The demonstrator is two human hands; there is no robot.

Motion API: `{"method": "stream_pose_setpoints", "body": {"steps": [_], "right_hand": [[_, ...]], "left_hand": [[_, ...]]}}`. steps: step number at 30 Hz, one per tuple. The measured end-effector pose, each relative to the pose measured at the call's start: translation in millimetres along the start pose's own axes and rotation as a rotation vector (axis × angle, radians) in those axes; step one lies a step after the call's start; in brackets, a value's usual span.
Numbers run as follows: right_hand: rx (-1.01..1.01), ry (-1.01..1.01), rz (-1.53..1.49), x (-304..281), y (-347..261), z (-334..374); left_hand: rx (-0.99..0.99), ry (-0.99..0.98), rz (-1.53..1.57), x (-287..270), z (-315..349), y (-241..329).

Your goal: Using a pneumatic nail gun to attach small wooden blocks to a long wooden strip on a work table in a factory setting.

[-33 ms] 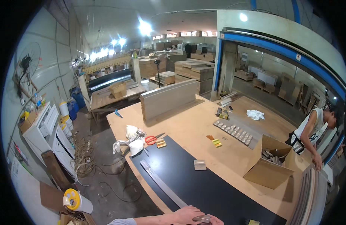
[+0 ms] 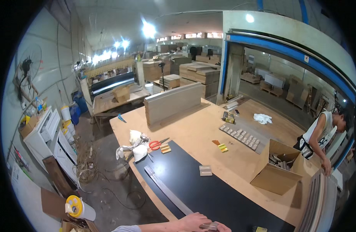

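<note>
At the lower edge my left hand is closed on one end of a small grey-brown block. The fingers of my right hand, partly cut off by the picture's edge, close on its other end. Beneath and beyond my left hand runs a long, narrow grey strip, lying on a black sheet. A small pale block with grooves rests on the sheet farther off. Red-handled scissors lie at the sheet's far end, beside a small yellowish block.
A white cloth bundle sits at the table's left edge. A grey panel stands upright at the back. To the right are an open cardboard box of small pieces and a board with several pale pieces. Another person works at far right.
</note>
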State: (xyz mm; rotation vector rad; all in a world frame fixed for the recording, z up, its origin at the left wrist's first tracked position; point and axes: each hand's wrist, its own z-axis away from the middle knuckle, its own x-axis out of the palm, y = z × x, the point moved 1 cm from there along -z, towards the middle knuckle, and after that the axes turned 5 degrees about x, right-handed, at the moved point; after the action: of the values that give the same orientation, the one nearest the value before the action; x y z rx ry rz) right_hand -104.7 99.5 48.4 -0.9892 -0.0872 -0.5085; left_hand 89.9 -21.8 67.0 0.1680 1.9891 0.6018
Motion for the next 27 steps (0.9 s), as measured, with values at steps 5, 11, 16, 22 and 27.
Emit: {"method": "stream_pose_setpoints", "body": {"steps": [5, 11, 16, 22, 27], "right_hand": [[-0.110, 0.041, 0.057, -21, -18, 12], [-0.111, 0.003, -0.007, -43, -20, 1], [-0.075, -0.038, -0.001, -57, -12, -7], [-0.243, -0.310, -0.289, -26, -30, 7], [-0.196, -0.040, -0.183, -33, 12, -41]], "left_hand": [[0.056, -0.086, 0.039, -5, -39, 10], [-0.008, -0.242, 0.132, -21, -68, 13], [-0.044, -0.232, 0.163, -27, -69, 11], [-0.314, 0.010, 0.401, -10, -69, -3], [-0.662, 0.163, 1.177, 22, -85, 13]]}}
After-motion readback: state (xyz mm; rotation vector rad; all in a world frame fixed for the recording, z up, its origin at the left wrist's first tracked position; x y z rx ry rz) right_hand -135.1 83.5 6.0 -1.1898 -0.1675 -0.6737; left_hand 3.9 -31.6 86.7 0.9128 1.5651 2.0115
